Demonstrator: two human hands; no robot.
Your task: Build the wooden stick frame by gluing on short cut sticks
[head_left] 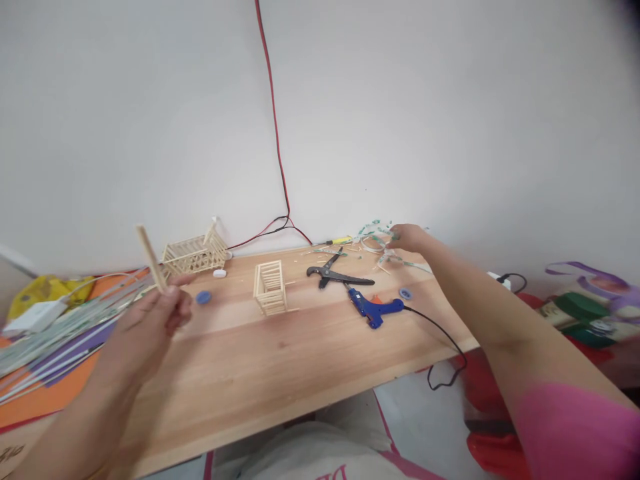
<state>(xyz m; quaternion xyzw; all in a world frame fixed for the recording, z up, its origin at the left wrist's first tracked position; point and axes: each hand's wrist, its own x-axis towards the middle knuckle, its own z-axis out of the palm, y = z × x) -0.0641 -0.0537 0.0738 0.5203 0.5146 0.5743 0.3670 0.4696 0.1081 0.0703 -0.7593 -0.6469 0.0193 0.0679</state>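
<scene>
Several short wooden sticks (pixel 151 259) stand upright in a bundle, pinched between the thumb and fingers of my left hand (pixel 167 310). Over at the back right, my right hand (pixel 407 238) has its fingers closed on clear plastic wrapper (pixel 376 232) with green print; the fingertips are partly hidden. A small open frame of sticks (pixel 271 288) stands mid-table. Behind my left hand is a longer stick frame (pixel 195 255). Black-handled cutters (pixel 340 274) and a blue glue gun (pixel 373 307) lie nearer my right hand.
The wooden table (pixel 280 360) meets a white wall. Blue round caps (pixel 203 297) lie on it, along with a yellow-handled tool (pixel 341 241). Long wrapped sticks (pixel 65 333) cover the left end. The glue gun's black cord (pixel 450 340) hangs over the front edge.
</scene>
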